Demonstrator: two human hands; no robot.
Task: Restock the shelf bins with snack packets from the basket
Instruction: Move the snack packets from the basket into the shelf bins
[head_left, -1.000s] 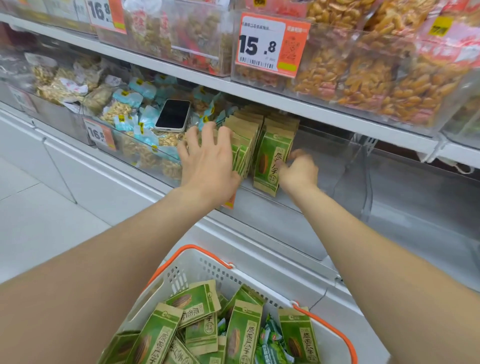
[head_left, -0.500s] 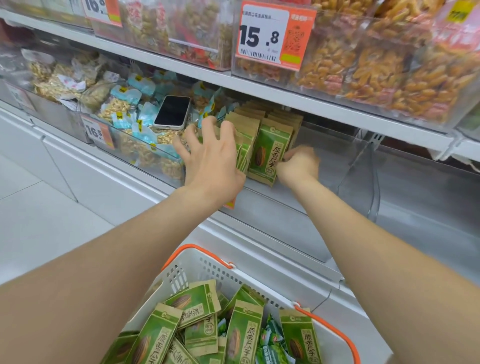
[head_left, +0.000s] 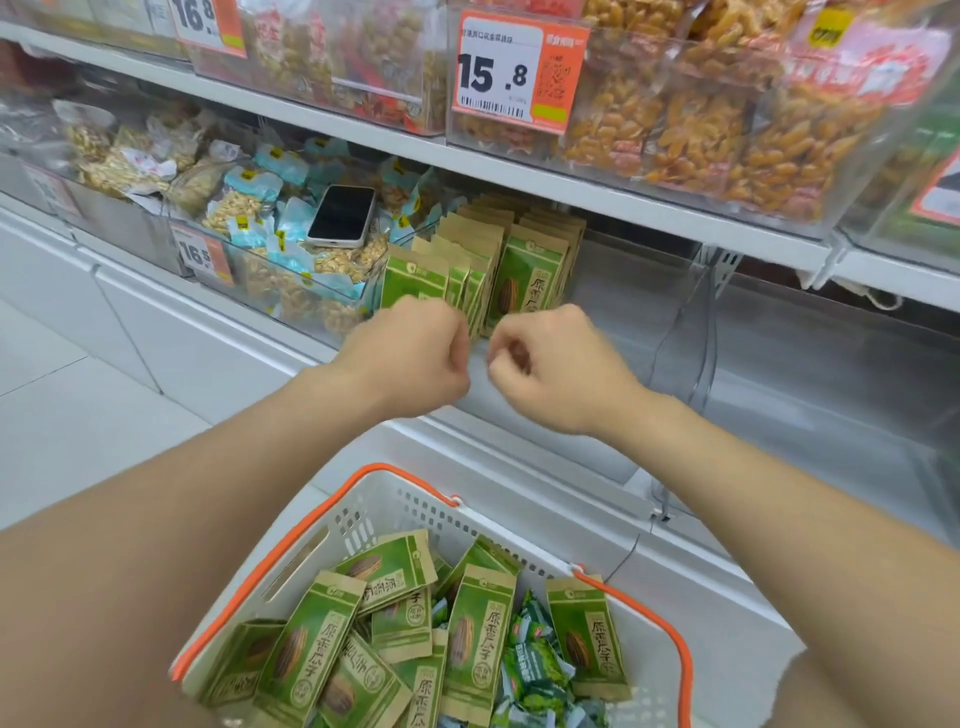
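Observation:
Green and tan snack packets (head_left: 524, 270) stand upright in two rows inside a clear shelf bin (head_left: 649, 291). My left hand (head_left: 410, 358) and my right hand (head_left: 550, 369) hover just in front of those rows, both curled into loose fists with nothing in them. Below them a white basket with orange handles (head_left: 395, 506) holds several more of the same green packets (head_left: 472, 634), lying loose, plus some small green wrapped sweets (head_left: 535, 660).
A phone (head_left: 343, 215) lies on peanut packets in the bin to the left. The right part of the clear bin is bare. Price tags (head_left: 514, 67) hang on the upper shelf's bins of orange snacks. White cabinet fronts run below.
Both hands have drawn back from the packet rows toward me and closed into fists. The front right packet now stands upright in its row.

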